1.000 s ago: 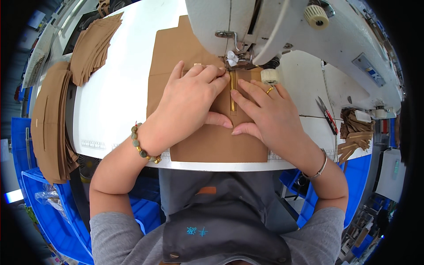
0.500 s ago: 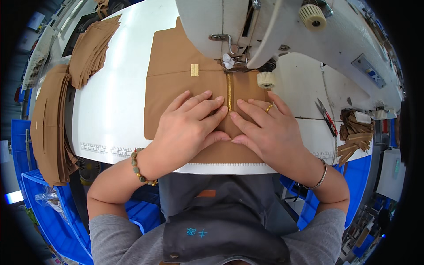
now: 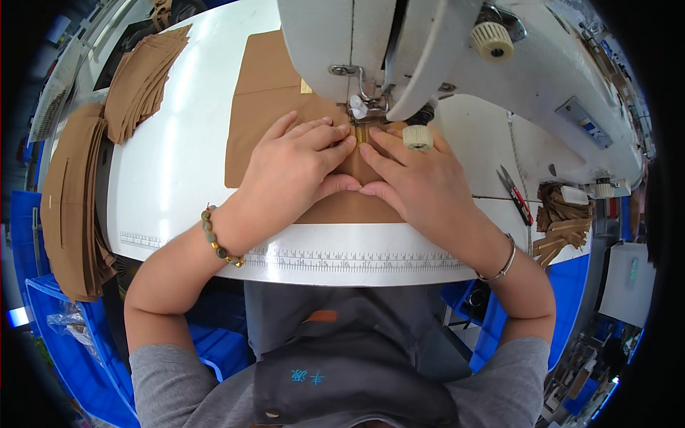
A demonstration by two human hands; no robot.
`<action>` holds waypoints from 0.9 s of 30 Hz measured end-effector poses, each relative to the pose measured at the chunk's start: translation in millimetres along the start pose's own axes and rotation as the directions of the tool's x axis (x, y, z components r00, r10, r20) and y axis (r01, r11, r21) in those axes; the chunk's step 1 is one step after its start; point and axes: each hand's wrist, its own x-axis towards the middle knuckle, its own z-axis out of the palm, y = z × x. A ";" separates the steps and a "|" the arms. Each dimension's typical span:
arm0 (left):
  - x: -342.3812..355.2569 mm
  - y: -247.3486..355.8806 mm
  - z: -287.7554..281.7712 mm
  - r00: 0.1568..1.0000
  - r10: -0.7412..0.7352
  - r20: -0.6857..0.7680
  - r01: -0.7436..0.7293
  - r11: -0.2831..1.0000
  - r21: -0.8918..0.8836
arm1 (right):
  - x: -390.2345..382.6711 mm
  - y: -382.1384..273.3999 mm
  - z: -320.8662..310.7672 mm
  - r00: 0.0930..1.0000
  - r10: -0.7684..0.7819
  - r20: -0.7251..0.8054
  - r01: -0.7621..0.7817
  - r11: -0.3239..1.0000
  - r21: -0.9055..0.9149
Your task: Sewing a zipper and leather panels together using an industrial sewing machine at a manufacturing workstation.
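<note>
A brown fabric panel (image 3: 260,71) lies on the white table under the head of a sewing machine (image 3: 317,43). Gold zipper teeth (image 3: 362,134) run down the panel, their upper end reaching the presser foot (image 3: 369,110). My left hand (image 3: 294,162) rests on the cloth left of the zipper, fingers stretched out and pressing down. On the other side, my right hand (image 3: 421,172) lies with its fingers spread on the fabric, some tips hidden behind the machine's cream knob (image 3: 417,137). The thumbs almost touch below the zipper, where the cloth bunches slightly.
Stacked brown fabric pieces (image 3: 146,82) lie at the far left, with longer panels (image 3: 70,200) hanging at the left edge. Red-handled scissors (image 3: 516,196) and a heap of brown strips (image 3: 564,214) are at right. A ruler strip (image 3: 342,262) runs along the front edge.
Both hands and the fabric panel have slid away from me, carrying the zipper farther under the machine. More of the ruler strip at the front edge now shows.
</note>
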 end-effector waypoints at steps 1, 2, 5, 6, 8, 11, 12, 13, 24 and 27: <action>1.3 -1.6 1.6 1.000 -0.001 -0.017 0.001 1.000 0.008 | 1.2 1.0 2.2 1.000 -0.004 0.001 0.004 1.000 -0.002; 2.0 -2.6 3.1 0.999 -0.003 -0.034 0.003 1.000 0.015 | 2.5 1.7 4.3 0.999 -0.003 -0.034 0.002 1.000 -0.017; 2.1 -4.1 6.2 0.999 -0.015 -0.049 0.016 1.000 0.021 | 5.3 4.3 6.2 0.998 0.002 -0.056 -0.004 0.999 -0.034; 1.8 -4.2 6.9 0.998 -0.015 -0.067 0.017 1.000 0.026 | 6.1 5.5 5.8 0.999 0.003 -0.051 -0.005 0.999 -0.036; 0.3 -3.6 7.1 0.998 -0.007 -0.068 0.008 1.000 0.017 | 7.2 8.0 4.1 0.998 0.006 -0.068 -0.004 0.999 0.032; -3.0 -1.7 5.8 0.997 -0.003 -0.075 0.003 1.000 -0.006 | 5.3 13.7 0.3 0.997 0.063 -0.044 -0.051 0.971 0.233; -3.6 -1.1 5.4 0.995 -0.004 -0.095 0.004 1.000 -0.005 | 4.6 16.1 -0.5 0.993 0.120 0.007 -0.114 0.925 0.363; -4.4 -0.5 4.9 0.996 -0.002 -0.089 0.001 1.000 -0.007 | 5.2 19.0 0.0 0.993 0.115 0.009 -0.111 0.926 0.362; -4.4 1.3 2.3 0.997 -0.007 -0.080 0.006 1.000 -0.007 | 2.3 21.0 0.9 0.998 0.005 -0.070 0.003 0.994 0.107; -4.9 1.1 4.0 0.996 -0.001 -0.085 0.002 1.000 0.017 | -0.3 12.8 8.4 0.996 -0.023 -0.085 0.030 0.996 0.084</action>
